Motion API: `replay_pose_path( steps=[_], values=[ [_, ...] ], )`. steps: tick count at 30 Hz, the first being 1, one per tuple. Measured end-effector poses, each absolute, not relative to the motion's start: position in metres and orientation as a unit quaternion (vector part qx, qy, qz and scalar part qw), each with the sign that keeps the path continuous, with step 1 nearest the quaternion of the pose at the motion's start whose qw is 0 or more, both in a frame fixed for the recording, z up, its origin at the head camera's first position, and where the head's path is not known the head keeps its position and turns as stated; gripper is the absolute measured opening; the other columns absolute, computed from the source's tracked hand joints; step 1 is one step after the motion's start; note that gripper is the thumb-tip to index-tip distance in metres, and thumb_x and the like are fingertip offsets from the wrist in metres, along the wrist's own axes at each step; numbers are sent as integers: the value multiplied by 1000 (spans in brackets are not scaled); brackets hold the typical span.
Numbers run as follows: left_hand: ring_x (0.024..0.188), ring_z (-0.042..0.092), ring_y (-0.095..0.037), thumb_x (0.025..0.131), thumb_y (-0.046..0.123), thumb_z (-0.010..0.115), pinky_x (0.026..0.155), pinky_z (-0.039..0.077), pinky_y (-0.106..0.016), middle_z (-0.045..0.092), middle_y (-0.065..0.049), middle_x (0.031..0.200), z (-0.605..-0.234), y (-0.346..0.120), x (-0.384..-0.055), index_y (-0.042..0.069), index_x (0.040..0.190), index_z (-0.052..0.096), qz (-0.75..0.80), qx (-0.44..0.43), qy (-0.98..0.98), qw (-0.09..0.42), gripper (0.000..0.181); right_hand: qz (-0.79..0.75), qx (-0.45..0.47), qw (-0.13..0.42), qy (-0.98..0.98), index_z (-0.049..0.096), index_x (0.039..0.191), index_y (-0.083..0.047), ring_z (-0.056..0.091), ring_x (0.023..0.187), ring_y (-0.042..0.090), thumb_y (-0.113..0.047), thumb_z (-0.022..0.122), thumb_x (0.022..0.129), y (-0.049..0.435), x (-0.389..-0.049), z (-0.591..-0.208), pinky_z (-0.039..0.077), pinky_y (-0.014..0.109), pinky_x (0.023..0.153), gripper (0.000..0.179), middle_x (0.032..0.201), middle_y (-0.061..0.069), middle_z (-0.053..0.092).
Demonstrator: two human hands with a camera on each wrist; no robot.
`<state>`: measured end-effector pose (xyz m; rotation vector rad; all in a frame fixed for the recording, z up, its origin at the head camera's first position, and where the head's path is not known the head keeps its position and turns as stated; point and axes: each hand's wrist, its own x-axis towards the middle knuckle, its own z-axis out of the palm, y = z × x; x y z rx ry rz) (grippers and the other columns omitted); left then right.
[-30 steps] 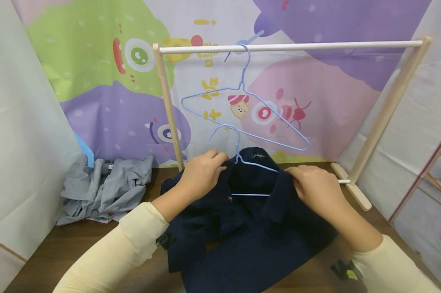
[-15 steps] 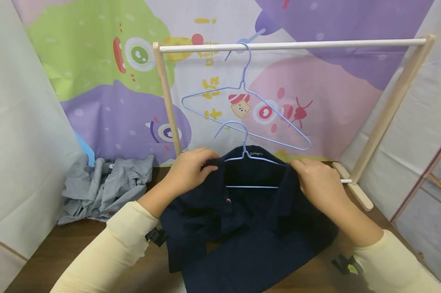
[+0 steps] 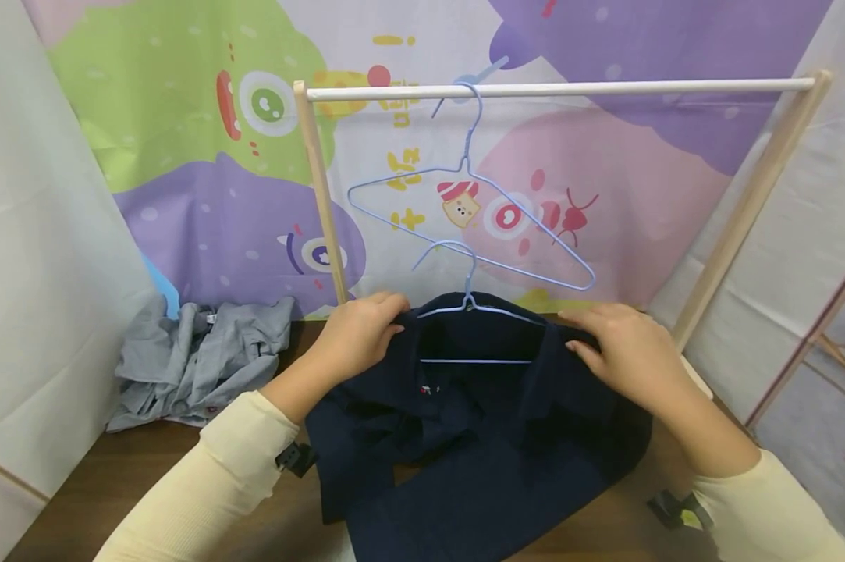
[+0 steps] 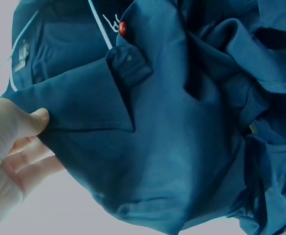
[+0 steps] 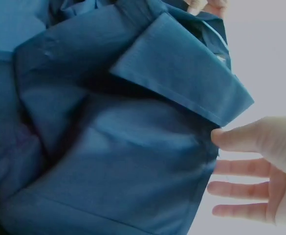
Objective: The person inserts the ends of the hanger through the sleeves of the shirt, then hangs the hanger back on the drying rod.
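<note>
A dark navy collared shirt [image 3: 478, 468] is spread over the table, its neck opening raised. Inside that opening sits a light blue wire hanger [image 3: 476, 361], with its hook standing above the collar; the shirt hides the hanger's ends. At the collar and shoulder on the left, my left hand [image 3: 359, 332] pinches the cloth, thumb in front [image 4: 39, 120]. My right hand [image 3: 629, 351] is at the opposite shoulder, thumb and fingers parted around the cloth. In the right wrist view its fingers are straight and spread, and the thumb tip meets the shirt's edge.
Behind the shirt stands a clothes rack with a white rail [image 3: 576, 88] and wooden posts. A second light blue hanger [image 3: 527, 273] hangs bare from the rail. Crumpled grey clothing [image 3: 204, 359] lies on the brown table [image 3: 148, 476] at the left.
The hanger has straightened and shifted right inside the collar, then the collar and hanger dipped slightly. My left hand moved a little left; my right hand's thumb and fingers have parted.
</note>
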<state>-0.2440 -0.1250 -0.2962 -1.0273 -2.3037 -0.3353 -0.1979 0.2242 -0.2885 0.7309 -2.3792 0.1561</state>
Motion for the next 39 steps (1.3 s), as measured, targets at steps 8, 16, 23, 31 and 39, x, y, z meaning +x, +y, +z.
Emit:
replay_pose_path(
  steps=[8, 16, 23, 31, 39],
  values=[
    [81, 67, -26, 86, 3, 73, 68, 55, -40, 69, -7, 95, -298, -121, -243, 5, 101, 65, -137, -386, -852, 325, 18, 48, 271, 357, -893, 74, 99, -5, 65, 73, 31, 1, 74, 77, 224, -199, -305, 48, 46, 61, 22, 78, 9, 68],
    [83, 69, -24, 81, 6, 78, 70, 56, -38, 71, -7, 96, -296, -119, -243, 7, 104, 69, -162, -388, -839, 344, 25, 68, 282, 403, -868, 70, 100, 0, 63, 75, 35, 9, 68, 76, 230, -194, -311, 49, 48, 67, 25, 81, 13, 67],
    [85, 69, -22, 79, 5, 80, 72, 56, -35, 71, -7, 99, -291, -119, -241, 7, 107, 71, -186, -383, -845, 324, 29, 75, 284, 413, -862, 70, 98, 5, 59, 78, 36, 12, 67, 73, 236, -191, -312, 48, 47, 68, 26, 82, 15, 67],
    [82, 68, -21, 81, -1, 77, 72, 57, -32, 70, -10, 96, -288, -123, -238, 3, 105, 71, -246, -394, -846, 261, 25, 94, 268, 410, -867, 71, 97, 0, 60, 81, 32, 11, 69, 72, 244, -185, -310, 51, 49, 58, 27, 82, 10, 68],
    [82, 69, -21, 81, 0, 76, 71, 57, -33, 69, -14, 97, -283, -127, -234, 0, 104, 70, -290, -398, -831, 258, 23, 97, 256, 410, -870, 72, 96, -1, 63, 74, 30, 11, 71, 70, 251, -179, -308, 51, 48, 56, 28, 81, 8, 67]
  ],
)
